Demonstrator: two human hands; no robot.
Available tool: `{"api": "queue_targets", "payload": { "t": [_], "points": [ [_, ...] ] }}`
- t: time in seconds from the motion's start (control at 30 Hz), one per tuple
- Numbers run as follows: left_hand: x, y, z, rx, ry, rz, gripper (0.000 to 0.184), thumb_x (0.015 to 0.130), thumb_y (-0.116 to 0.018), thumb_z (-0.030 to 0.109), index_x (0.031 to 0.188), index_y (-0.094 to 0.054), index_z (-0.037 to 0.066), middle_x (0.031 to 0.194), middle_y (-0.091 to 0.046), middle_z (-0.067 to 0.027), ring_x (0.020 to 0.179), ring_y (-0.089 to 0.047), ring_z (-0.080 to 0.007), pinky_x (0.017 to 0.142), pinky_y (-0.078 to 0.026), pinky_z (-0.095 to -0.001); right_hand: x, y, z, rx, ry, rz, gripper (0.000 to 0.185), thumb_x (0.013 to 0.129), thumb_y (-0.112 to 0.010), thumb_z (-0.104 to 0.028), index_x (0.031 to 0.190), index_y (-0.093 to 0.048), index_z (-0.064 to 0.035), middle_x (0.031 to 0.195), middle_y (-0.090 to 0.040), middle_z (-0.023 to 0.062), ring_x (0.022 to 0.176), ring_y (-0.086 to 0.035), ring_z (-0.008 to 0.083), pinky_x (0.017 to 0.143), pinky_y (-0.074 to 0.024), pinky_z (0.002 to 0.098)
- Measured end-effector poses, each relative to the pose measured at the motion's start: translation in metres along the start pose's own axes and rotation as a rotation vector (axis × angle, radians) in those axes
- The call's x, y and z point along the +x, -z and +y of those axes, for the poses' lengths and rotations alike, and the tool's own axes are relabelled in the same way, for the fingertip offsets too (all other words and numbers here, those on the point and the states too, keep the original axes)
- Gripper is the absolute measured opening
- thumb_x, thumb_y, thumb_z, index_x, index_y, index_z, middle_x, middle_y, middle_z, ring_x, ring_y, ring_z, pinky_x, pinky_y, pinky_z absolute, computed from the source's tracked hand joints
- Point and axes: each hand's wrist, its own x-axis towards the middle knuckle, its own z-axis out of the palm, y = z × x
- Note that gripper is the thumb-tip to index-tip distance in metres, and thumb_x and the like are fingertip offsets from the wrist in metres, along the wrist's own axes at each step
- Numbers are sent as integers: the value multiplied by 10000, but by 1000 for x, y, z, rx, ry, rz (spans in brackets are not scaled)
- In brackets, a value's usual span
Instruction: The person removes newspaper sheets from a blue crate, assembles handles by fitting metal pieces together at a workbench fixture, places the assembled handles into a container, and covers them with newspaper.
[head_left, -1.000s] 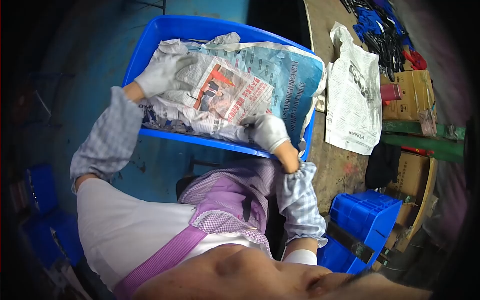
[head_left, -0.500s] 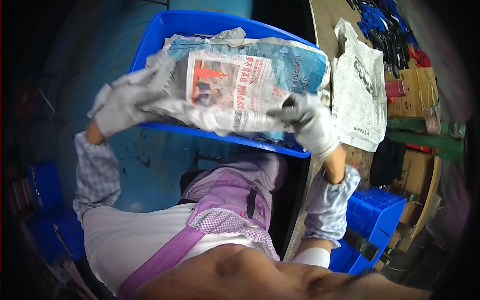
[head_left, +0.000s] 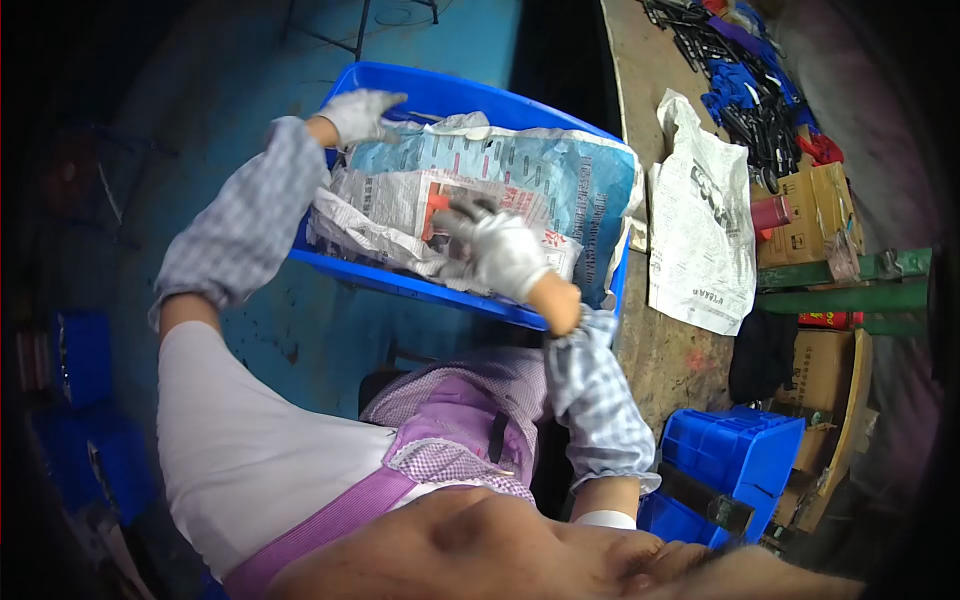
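Note:
Sheets of newspaper fill a blue plastic bin (head_left: 430, 285). My left hand (head_left: 363, 115), in a pale glove, is at the bin's far left corner, with its fingers stretched out over the paper's edge and nothing seen in them. My right hand (head_left: 503, 255), gloved too, lies on the crumpled newspaper sheet (head_left: 385, 205) near the bin's front side, its dark-tipped fingers spread. Behind and under that sheet, a blue-printed newspaper (head_left: 590, 195) lies flat towards the right side. What the paper covers is hidden.
On the worktable (head_left: 640, 355) at the right lies another newspaper sheet (head_left: 703, 225). Black and blue items (head_left: 745, 100) are piled farther back. Cardboard boxes (head_left: 815, 215), green bars (head_left: 850, 300) and a blue crate (head_left: 735, 450) stand at the right. A metal stand's legs (head_left: 362, 30) are behind the bin.
Both hands held the crumpled sheet raised half a second ago; it now lies lower in the bin. My left hand has moved to the far left corner, and my right hand back over the sheet.

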Motion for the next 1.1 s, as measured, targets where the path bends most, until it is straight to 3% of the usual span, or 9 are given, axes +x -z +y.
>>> {"api": "queue_targets", "payload": {
  "t": [0.13, 0.33, 0.43, 0.63, 0.77, 0.9, 1.03, 1.07, 1.1],
  "points": [
    [21, -23, 6, -52, 137, -198, 738, 753, -783, 414, 1388, -545, 121, 1205, -669, -170, 1168, -595, -346, 981, -473, -429, 2, -28, 4, 57, -28, -201, 704, 778, -727, -546, 1398, -539, -271, 1544, -382, 116, 1387, -349, 443, 1073, -373, 558],
    [23, -8, -13, -50, 31, -63, 369, 746, -768, 277, 1048, -750, 66, 1042, -695, -142, 1032, -625, -338, 919, -488, -433, -12, -56, 12, 194, -41, -209, 633, 835, -643, -613, 1375, -567, -293, 1569, -356, 108, 1443, -256, 469, 1142, -269, 591],
    [27, 7, -35, 101, 62, 203, 313, 746, -758, 233, 1024, -751, 89, 1007, -678, -112, 1027, -604, -318, 923, -469, -431, -15, -56, 18, 342, -31, -288, 571, 871, -571, -656, 1326, -621, -316, 1599, -310, 74, 1465, -213, 458, 1161, -226, 601],
    [35, -41, -39, 280, -59, 36, 335, 779, -727, 192, 1102, -724, 103, 1067, -687, -115, 1060, -613, -305, 949, -470, -428, -11, -55, 17, 385, -60, -434, 532, 924, -501, -646, 1350, -601, -344, 1631, -228, 51, 1489, -145, 439, 1177, -196, 599],
    [-1, 36, 15, 94, -102, 392, 492, 826, -715, 266, 1263, -619, 61, 1220, -666, -122, 1152, -604, -287, 1006, -464, -397, -18, -59, 14, 388, -79, -368, 524, 941, -490, -618, 1353, -603, -315, 1621, -258, 63, 1481, -174, 441, 1184, -227, 552],
    [-57, 15, 70, -497, -457, -139, 672, 776, -756, 305, 1374, -557, 75, 1463, -478, -162, 1397, -388, -351, 1169, -294, -477, -25, -62, 18, 551, -72, -242, 565, 928, -498, -636, 1361, -595, -286, 1573, -359, 89, 1446, -258, 462, 1176, -292, 480],
    [-74, -30, 92, 53, -707, -321, 840, 704, -768, 494, 1426, -519, 144, 1542, -371, -145, 1472, -185, -437, 1190, -74, -633, -60, 2, 62, 740, -364, -13, 454, 880, -722, -257, 1306, -626, -136, 1114, -726, 107, 1053, -680, 289, 930, -526, 347],
    [-75, -35, 88, 70, -702, -321, 845, 700, -769, 498, 1426, -518, 148, 1542, -370, -146, 1475, -177, -431, 1192, -78, -626, -63, 30, 57, 217, -625, -89, 521, 819, -770, -253, 1301, -622, -121, 1142, -716, 87, 989, -691, 286, 876, -544, 357],
    [-76, -37, 86, 94, -699, -322, 849, 696, -770, 503, 1427, -517, 152, 1542, -368, -146, 1479, -169, -425, 1195, -82, -620, -79, 30, 74, -123, -387, 61, 521, 758, -790, -240, 1244, -641, -129, 1098, -705, 100, 878, -690, 287, 769, -545, 383]
  ]
}}
